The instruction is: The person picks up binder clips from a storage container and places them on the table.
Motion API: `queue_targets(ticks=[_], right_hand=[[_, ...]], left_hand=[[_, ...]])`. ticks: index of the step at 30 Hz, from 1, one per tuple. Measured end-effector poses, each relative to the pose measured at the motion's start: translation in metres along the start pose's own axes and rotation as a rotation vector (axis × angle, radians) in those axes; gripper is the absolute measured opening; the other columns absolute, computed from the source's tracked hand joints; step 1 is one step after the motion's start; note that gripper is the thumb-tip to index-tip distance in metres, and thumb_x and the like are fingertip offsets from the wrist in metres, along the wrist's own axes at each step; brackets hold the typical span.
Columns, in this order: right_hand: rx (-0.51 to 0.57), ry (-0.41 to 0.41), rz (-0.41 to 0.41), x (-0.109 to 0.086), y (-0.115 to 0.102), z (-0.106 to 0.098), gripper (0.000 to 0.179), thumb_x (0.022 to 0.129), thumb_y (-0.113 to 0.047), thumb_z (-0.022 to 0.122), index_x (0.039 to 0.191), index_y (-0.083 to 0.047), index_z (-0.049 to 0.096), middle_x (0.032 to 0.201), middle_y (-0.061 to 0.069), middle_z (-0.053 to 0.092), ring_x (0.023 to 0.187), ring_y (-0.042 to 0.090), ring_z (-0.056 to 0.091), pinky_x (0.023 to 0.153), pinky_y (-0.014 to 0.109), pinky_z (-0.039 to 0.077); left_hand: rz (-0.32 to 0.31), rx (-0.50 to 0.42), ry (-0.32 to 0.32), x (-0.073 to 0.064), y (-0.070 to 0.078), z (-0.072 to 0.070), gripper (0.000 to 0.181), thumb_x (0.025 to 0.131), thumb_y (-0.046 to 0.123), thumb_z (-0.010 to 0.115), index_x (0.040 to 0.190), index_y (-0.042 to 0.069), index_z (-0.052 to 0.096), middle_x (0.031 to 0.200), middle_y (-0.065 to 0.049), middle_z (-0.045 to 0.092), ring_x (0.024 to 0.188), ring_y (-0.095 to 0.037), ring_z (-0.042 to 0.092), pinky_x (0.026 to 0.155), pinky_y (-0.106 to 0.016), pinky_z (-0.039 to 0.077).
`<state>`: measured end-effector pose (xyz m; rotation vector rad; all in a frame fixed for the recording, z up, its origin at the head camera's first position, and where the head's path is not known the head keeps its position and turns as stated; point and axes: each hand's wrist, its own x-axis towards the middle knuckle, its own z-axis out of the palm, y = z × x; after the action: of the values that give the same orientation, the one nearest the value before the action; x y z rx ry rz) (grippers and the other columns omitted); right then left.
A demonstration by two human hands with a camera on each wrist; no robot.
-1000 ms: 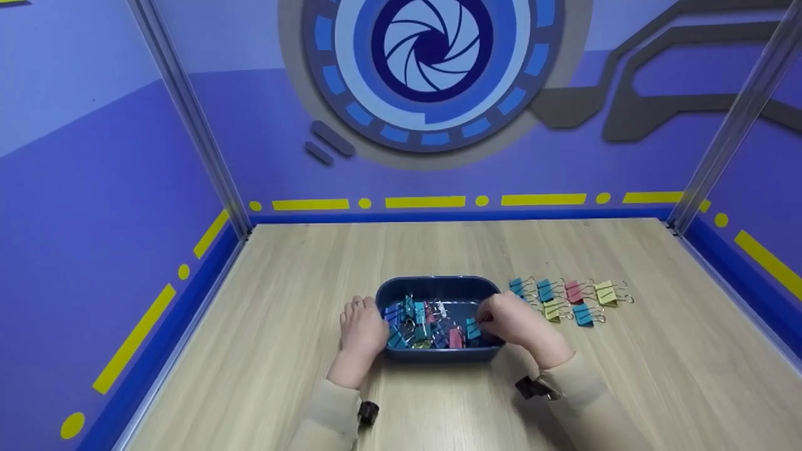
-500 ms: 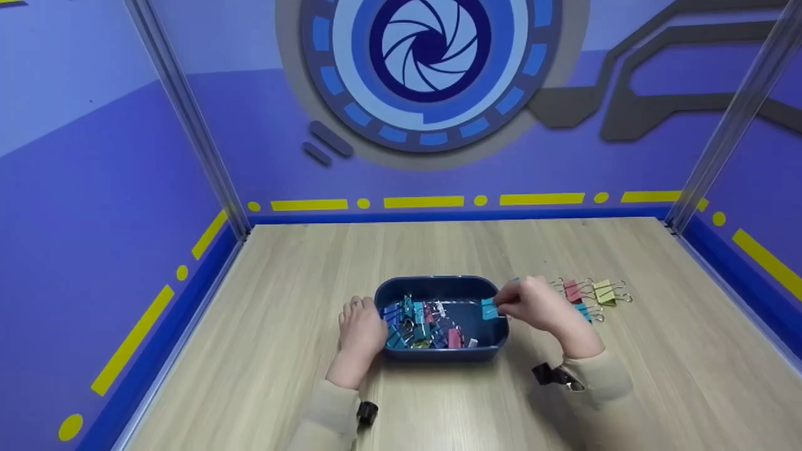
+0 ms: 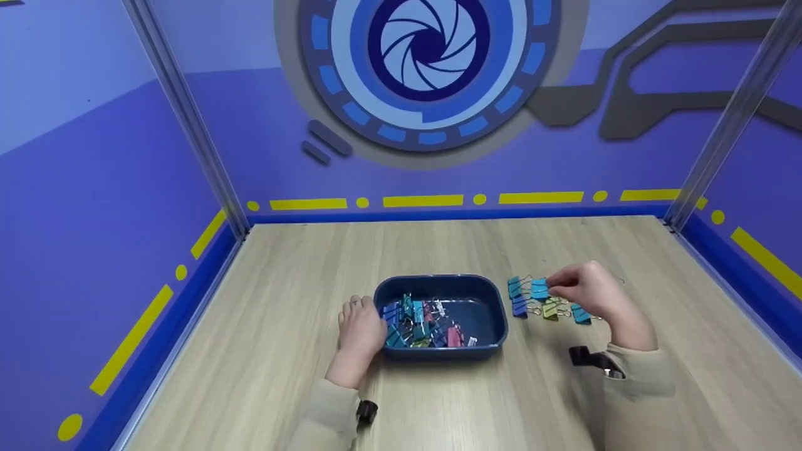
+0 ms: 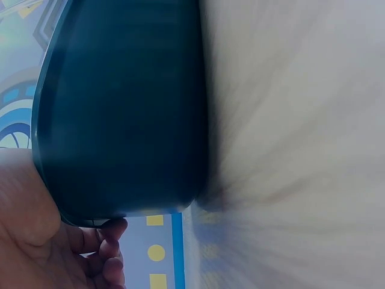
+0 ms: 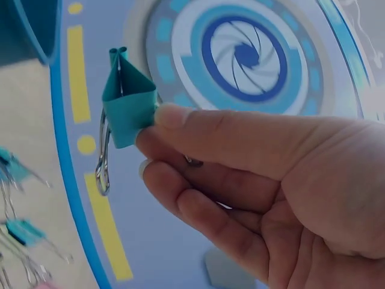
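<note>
Between thumb and fingertips, my right hand pinches a teal binder clip by one end. The right wrist view shows it raised, a wire handle hanging down. In the head view this clip overlaps the rows of clips right of the bin. My left hand holds the left rim of a dark blue bin, fingers curled at its edge in the left wrist view. Inside the bin, mostly on the left, lie several binder clips in blue, teal, pink and other colours. Part of the far clip row is hidden behind my right hand.
Laid out on the wooden table are a teal clip, a blue clip, a yellow clip and another teal clip. Blue printed panels stand along the back and both sides.
My right hand has lifted the teal clip out of the bin and carried it right, over the clip rows. My left hand has stayed at the bin's left rim.
</note>
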<state>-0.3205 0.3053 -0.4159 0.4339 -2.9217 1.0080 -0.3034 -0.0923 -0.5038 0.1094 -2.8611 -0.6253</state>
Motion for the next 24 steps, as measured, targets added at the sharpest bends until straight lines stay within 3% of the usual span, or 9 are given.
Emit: queue_targets(ticks=[4,11,18,24], right_hand=[[0.005,0.002,0.061,-0.004,0.013,-0.01,0.022,0.093,-0.009,0.071,0.111,0.003,0.076,0.102,0.022,0.077,0.089,0.03,0.076,0.07,0.032,0.056],[-0.11,0.024,0.065,-0.016,0.05,-0.021,0.019,0.09,-0.01,0.075,0.103,0.003,0.077,0.099,0.021,0.077,0.088,0.029,0.074,0.075,0.044,0.058],[-0.173,0.032,0.109,-0.031,0.089,-0.04,0.019,0.089,-0.008,0.074,0.101,0.006,0.076,0.097,0.023,0.076,0.081,0.02,0.068,0.066,0.032,0.052],[-0.207,-0.006,0.127,-0.033,0.113,-0.042,0.015,0.087,-0.002,0.073,0.098,0.008,0.076,0.096,0.025,0.074,0.082,0.024,0.068,0.068,0.035,0.054]], left_hand=[[0.01,-0.001,0.015,0.001,0.0,-0.001,0.031,0.091,0.012,0.069,0.113,-0.008,0.06,0.111,-0.023,0.057,0.103,-0.037,0.051,0.093,-0.05,0.042],[0.016,-0.007,0.007,-0.002,-0.001,0.0,0.032,0.09,0.012,0.068,0.114,-0.008,0.06,0.116,-0.025,0.058,0.107,-0.039,0.052,0.094,-0.052,0.041],[0.001,-0.018,-0.004,0.0,-0.001,-0.001,0.032,0.09,0.011,0.068,0.114,-0.008,0.059,0.116,-0.024,0.057,0.108,-0.039,0.051,0.096,-0.052,0.04],[-0.005,-0.026,-0.011,0.0,0.001,-0.001,0.034,0.09,0.012,0.069,0.115,-0.008,0.059,0.116,-0.024,0.057,0.109,-0.039,0.051,0.097,-0.052,0.04]])
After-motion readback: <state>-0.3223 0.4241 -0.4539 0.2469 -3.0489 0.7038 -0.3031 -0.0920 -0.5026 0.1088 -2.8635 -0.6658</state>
